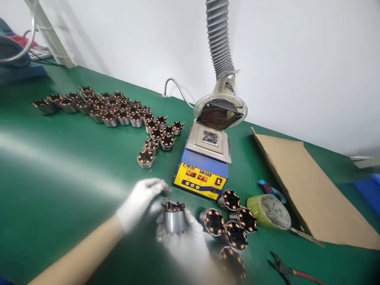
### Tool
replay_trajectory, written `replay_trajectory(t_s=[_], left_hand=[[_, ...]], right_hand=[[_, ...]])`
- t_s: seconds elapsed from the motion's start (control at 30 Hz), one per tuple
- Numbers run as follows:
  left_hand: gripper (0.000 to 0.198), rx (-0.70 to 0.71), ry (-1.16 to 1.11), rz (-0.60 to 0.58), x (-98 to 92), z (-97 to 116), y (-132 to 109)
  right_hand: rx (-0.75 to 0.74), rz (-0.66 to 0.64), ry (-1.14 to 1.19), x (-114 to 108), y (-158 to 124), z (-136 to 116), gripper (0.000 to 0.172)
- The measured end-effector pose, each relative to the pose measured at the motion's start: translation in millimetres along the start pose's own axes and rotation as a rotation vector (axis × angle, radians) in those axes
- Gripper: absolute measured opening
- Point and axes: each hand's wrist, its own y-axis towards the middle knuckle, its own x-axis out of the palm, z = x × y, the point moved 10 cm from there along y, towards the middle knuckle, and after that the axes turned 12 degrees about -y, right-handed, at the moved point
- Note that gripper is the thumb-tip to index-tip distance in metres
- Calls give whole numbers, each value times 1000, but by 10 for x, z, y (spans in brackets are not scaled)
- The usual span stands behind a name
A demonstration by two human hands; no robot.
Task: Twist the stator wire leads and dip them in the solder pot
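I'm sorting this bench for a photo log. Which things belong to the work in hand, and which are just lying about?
In hand: motor stator, held by left hand and right hand; laid-over stators; upright stators; solder pot.

Lying about: cardboard, pliers, tape roll.

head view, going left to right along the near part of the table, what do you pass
left hand → stator held in both hands → right hand → cluster of stators lying on their sides → yellow-green tub → red-handled pliers
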Motion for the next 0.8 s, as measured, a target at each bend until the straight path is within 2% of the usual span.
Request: replay_trajectory(t_s=[0.07, 0.17, 0.23, 0.3, 0.43, 0.47, 0.5, 0.53, 0.6, 0.63, 0.67, 0.7, 0.8], left_hand=[[33, 11, -5, -50, 29, 67, -6], [37, -113, 19, -152, 256, -58, -98], [26, -103, 16, -86, 288, -107, -131], [20, -26, -4, 23, 192, -95, -119], [34, 102, -65, 170, -180, 19, -47], [36, 125, -77, 174, -239, 64, -37], [38, 117, -73, 124, -224, 85, -26], [43, 71, -40, 5, -115, 69, -24], [68, -50, 96, -326, 251, -33, -119], [78, -87, 167, -457, 409, -82, -196], [81, -100, 212, -525, 513, -108, -250], [78, -99, 214, -529, 565, -108, -268], [59, -177, 24, -330, 516, -154, -220]], right_hand=[[4, -3, 29, 15, 6, -7, 45], [-50, 18, 49, 38, 21, -44, 34], [-114, 45, 26, 31, 22, -78, 28], [-132, 58, -12, 16, 19, -69, 28], [-63, 29, -55, 3, 11, -14, 37], [-34, 25, -31, -2, 8, -3, 41], [-4, 29, 4, -10, 4, 6, 44], [22, 39, 43, -19, 0, 10, 46], [55, 72, 98, -40, -8, 7, 50], [49, 94, 113, -55, -12, -9, 50], [40, 112, 119, -67, -15, -24, 50], [28, 124, 125, -74, -17, -36, 49], [-6, 109, 147, -49, -20, -57, 46]])
